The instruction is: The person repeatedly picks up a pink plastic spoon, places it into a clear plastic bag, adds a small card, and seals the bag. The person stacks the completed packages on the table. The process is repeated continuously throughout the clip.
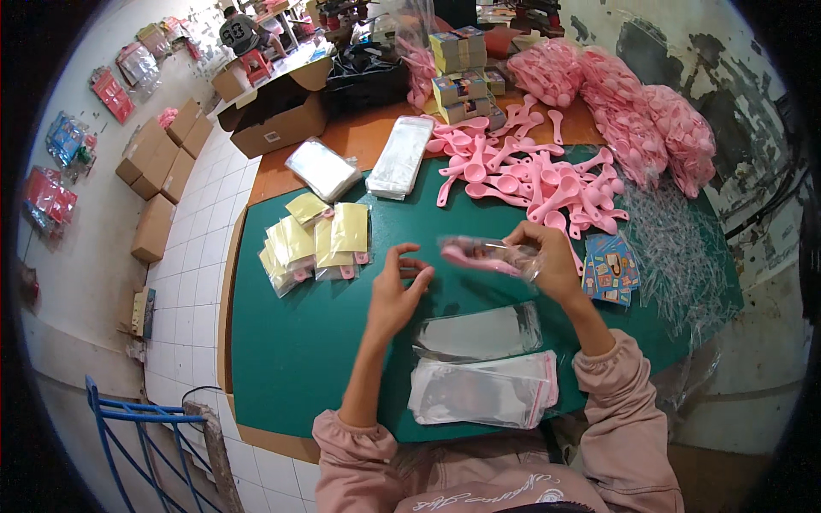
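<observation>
My right hand (547, 261) is closed on a clear plastic bag with a pink measuring spoon (479, 262) inside it, held above the green table mat. To the left of that bag, my left hand (399, 291) is empty, its fingers curved and apart. Below the two hands lie stacks of clear flat plastic bags (479, 389). Filled packets with pale yellow cards (349, 231) rest in a group left of my left hand. Many loose pink spoons (530, 175) are heaped beyond my right hand, and printed blue cards (610, 269) sit to the right of it.
Two more stacks of clear bags (399, 158) stand at the back, near piled card bundles (462, 77). Sacks of pink spoons (629, 103) line the back right. Clear plastic strips (684, 256) cover the right side. An open carton (278, 120) is at the back left; a person (242, 38) sits beyond.
</observation>
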Tool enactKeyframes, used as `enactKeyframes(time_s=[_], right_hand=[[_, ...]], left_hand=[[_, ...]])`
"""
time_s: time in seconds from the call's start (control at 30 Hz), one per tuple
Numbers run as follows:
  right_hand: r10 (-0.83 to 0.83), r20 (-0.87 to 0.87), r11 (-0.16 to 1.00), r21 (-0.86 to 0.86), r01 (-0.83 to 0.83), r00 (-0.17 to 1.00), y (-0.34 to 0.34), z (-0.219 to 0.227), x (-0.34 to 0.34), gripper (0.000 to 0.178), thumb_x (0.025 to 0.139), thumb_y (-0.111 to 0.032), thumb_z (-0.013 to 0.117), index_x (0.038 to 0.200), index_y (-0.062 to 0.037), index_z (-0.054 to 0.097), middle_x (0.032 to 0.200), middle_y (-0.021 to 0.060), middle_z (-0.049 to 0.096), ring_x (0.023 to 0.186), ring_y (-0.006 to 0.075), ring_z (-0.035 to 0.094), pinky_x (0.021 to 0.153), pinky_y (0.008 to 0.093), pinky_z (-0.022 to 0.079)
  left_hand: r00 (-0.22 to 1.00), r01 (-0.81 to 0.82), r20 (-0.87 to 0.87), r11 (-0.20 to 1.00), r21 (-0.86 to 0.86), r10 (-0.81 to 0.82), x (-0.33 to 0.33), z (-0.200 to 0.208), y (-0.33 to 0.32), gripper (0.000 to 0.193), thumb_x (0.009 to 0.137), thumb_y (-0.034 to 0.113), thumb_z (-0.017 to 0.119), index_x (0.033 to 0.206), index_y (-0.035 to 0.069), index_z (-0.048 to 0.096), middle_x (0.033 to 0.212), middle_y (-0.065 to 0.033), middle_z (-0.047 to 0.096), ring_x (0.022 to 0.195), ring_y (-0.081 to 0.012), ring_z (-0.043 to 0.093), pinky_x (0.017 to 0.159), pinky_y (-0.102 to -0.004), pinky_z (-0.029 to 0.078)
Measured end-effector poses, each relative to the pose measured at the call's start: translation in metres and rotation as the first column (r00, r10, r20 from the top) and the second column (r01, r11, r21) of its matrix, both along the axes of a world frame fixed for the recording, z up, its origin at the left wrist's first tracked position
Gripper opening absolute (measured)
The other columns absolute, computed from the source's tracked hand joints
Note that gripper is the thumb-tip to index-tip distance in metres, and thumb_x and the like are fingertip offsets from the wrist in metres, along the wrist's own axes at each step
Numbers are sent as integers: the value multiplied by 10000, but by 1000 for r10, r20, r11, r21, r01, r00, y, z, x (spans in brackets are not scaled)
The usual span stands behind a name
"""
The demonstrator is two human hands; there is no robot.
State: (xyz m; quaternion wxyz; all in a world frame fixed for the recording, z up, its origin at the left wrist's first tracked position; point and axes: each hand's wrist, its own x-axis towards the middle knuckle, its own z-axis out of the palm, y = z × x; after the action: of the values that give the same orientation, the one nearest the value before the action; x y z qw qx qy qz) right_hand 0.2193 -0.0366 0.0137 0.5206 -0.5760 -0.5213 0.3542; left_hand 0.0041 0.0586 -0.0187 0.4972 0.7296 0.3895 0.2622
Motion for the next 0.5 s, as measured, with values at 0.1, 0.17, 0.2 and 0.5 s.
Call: enactKeyframes(time_s=[0.1,0.17,0.2,0.5], right_hand=[[-125,275,983,163,82,953,-1,6,-14,264,732,-133,657,949,6,598,845,118,612,733,185,592,668,286,470],[249,411,930,151,-335,877,-5,14,-26,332,710,-128,664,1010,-14,580,1015,142,573,830,235,579,735,317,464],[331,434,901,119,-417,838,-5,9,-26,337,701,-132,660,1013,-38,572,1062,140,531,910,275,533,799,347,432],[228,588,951,36,-307,776,-9,-13,-49,216,695,-128,660,860,-49,545,872,91,495,879,258,483,775,360,388]], left_hand=[[885,334,465,705,-626,-6,10,9,-29,508,923,212,434,1339,69,180,1068,-164,539,991,-242,554,773,-335,498],[871,362,491,655,-663,17,6,5,-38,580,944,237,365,1378,102,5,1094,-198,524,1003,-275,548,810,-373,491],[878,337,477,662,-670,35,5,6,-38,604,941,222,372,1380,110,-27,1115,-217,510,1011,-282,545,825,-389,487],[884,416,445,679,-605,-145,-5,5,-33,739,864,-24,438,1389,132,-58,1194,-224,463,1027,-240,541,857,-353,480]])
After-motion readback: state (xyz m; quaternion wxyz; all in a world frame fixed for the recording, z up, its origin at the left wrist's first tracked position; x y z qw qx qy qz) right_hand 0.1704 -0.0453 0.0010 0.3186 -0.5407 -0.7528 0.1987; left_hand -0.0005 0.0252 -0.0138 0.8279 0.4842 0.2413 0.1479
